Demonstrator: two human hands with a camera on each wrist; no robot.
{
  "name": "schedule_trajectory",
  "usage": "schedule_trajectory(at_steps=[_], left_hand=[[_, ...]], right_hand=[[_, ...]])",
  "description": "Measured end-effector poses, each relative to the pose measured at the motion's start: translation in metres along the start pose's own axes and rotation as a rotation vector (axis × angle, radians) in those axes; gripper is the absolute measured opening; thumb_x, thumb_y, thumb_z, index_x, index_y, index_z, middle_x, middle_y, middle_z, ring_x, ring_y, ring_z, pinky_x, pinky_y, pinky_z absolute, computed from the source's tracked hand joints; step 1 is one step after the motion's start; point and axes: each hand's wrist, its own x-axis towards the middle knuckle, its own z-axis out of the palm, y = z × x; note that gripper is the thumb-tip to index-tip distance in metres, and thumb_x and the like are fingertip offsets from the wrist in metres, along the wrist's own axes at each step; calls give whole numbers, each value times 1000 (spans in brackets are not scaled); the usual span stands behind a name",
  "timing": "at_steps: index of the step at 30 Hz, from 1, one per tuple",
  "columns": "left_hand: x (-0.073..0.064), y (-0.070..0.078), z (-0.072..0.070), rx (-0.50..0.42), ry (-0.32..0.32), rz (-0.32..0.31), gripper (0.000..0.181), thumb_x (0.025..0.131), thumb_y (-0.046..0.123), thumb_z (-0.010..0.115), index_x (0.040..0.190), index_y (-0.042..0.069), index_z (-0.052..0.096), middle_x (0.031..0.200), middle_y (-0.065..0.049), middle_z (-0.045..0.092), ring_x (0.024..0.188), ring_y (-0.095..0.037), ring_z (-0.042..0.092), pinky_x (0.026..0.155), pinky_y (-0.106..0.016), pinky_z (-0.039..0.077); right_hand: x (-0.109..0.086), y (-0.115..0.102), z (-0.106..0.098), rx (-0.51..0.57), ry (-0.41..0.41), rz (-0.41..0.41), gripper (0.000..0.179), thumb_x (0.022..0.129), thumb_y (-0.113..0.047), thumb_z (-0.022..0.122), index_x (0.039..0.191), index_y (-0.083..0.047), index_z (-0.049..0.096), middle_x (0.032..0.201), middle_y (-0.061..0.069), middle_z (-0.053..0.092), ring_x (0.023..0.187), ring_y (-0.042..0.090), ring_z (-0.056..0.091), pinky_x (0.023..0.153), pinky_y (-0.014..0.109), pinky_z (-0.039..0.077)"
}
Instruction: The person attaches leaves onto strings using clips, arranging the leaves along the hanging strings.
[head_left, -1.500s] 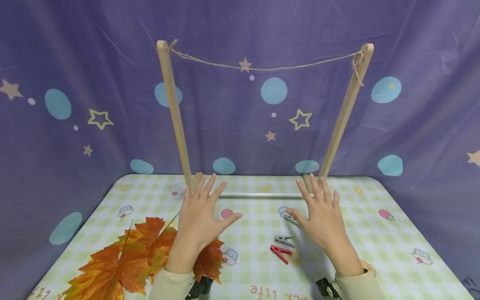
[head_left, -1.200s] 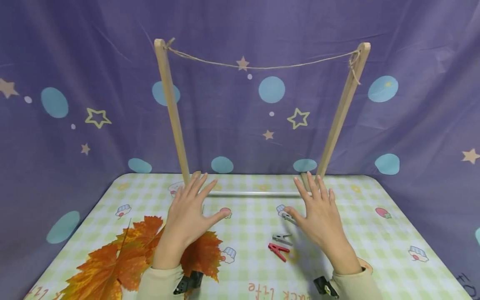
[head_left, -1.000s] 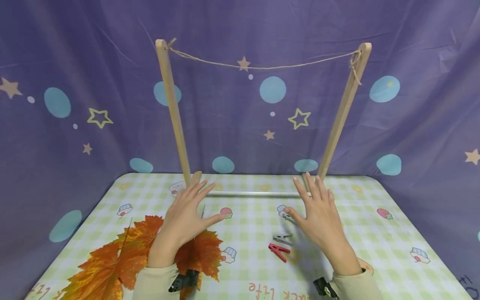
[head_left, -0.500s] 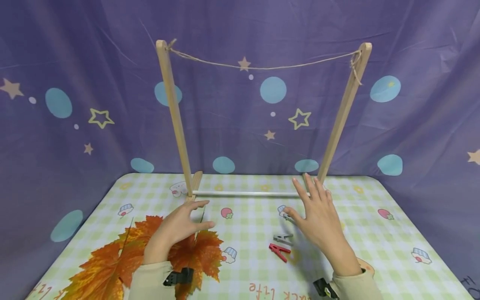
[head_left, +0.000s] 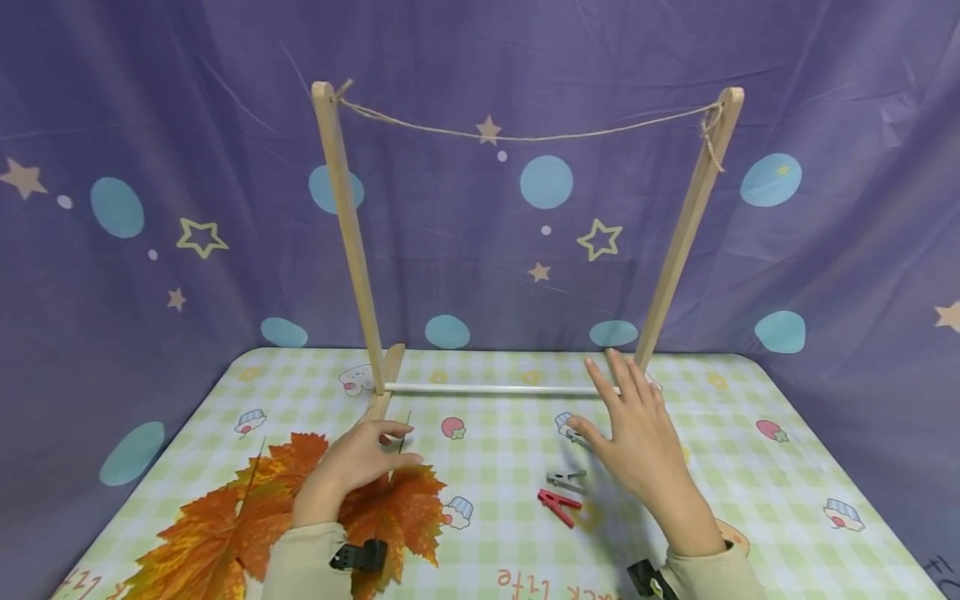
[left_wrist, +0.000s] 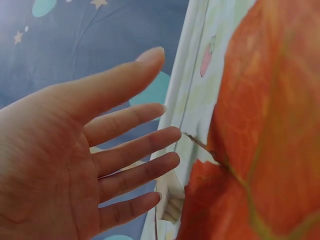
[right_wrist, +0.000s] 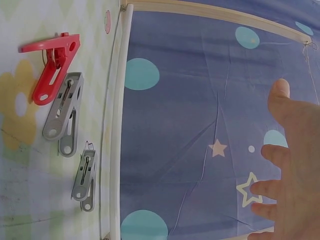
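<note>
My left hand (head_left: 352, 462) hovers over the orange artificial maple leaves (head_left: 202, 533), beside the thin stem of the right-hand leaf (head_left: 408, 508). In the left wrist view its fingers (left_wrist: 135, 147) are extended and apart from the thumb; one fingertip appears close to the leaf stem (left_wrist: 200, 144), and contact is unclear. My right hand (head_left: 641, 437) is spread in the air, holding nothing. Left of it on the cloth lie a red clothespin (head_left: 558, 507), a grey clothespin (head_left: 567, 480) and a second grey clothespin (right_wrist: 86, 175), which the right thumb partly hides in the head view.
Behind the hands stands a wooden frame, with a left post (head_left: 348, 242), a right post (head_left: 688, 233) and a white rod (head_left: 495, 388) low between them. Twine (head_left: 525, 137) sags between the post tops. A purple curtain (head_left: 465, 250) hangs behind the checked table (head_left: 750, 467).
My left hand has come down and back from near the frame's left foot to the leaves, its fingers drawing closer together. The right hand has barely shifted. Leaves and clothespins lie as before.
</note>
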Motion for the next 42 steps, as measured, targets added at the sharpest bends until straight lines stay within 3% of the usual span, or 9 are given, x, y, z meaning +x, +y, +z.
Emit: schedule_trajectory(at_steps=[9, 14, 21, 25, 31, 38, 42], left_hand=[[2, -13, 2, -18, 21, 16, 49, 82, 29, 82, 124, 7, 69, 113, -8, 69, 101, -29, 64, 87, -49, 51], [3, -16, 6, -26, 33, 8, 44, 83, 24, 82, 122, 7, 70, 104, -2, 68, 98, -25, 63, 86, -48, 50], [6, -16, 11, 14, 53, -15, 42, 84, 20, 81, 122, 6, 68, 86, 3, 61, 76, -14, 56, 75, -40, 48], [8, -18, 14, 37, 52, -33, 34, 86, 18, 79, 116, 7, 70, 81, 4, 58, 72, -13, 53, 73, -38, 47], [7, -17, 14, 21, 62, -31, 22, 87, 17, 77, 108, 11, 72, 80, 5, 58, 71, -13, 53, 72, -38, 47], [7, -13, 9, -23, 84, 34, 21, 93, 18, 71, 113, 11, 72, 87, 4, 63, 76, -12, 58, 73, -39, 49], [7, -7, 6, -34, 94, 40, 23, 94, 18, 70, 115, 11, 71, 89, 2, 65, 74, -13, 58, 70, -38, 49]], right_hand=[[1, -1, 0, 1, -4, 0, 80, 95, -55, 58, 160, -25, 22, 165, 10, 9, 149, 36, 11, 114, 62, 12], [1, -2, 0, 6, -17, 5, 80, 95, -53, 59, 160, -25, 20, 165, 10, 7, 149, 37, 11, 114, 63, 11], [0, -3, 2, 16, -35, 17, 79, 96, -53, 58, 160, -24, 22, 166, 9, 7, 149, 37, 12, 113, 65, 13], [0, -3, 3, 21, -37, 17, 78, 96, -53, 58, 159, -24, 22, 165, 9, 8, 149, 37, 13, 112, 65, 14], [-1, -2, 2, 38, -37, 20, 78, 96, -55, 56, 160, -25, 21, 165, 9, 8, 149, 37, 13, 113, 63, 14], [0, 0, -2, 52, -12, 5, 77, 96, -58, 54, 159, -25, 24, 165, 9, 11, 148, 37, 16, 113, 64, 16], [0, 1, -1, 57, 1, -2, 77, 96, -56, 56, 159, -25, 25, 165, 8, 13, 148, 37, 17, 113, 63, 17]])
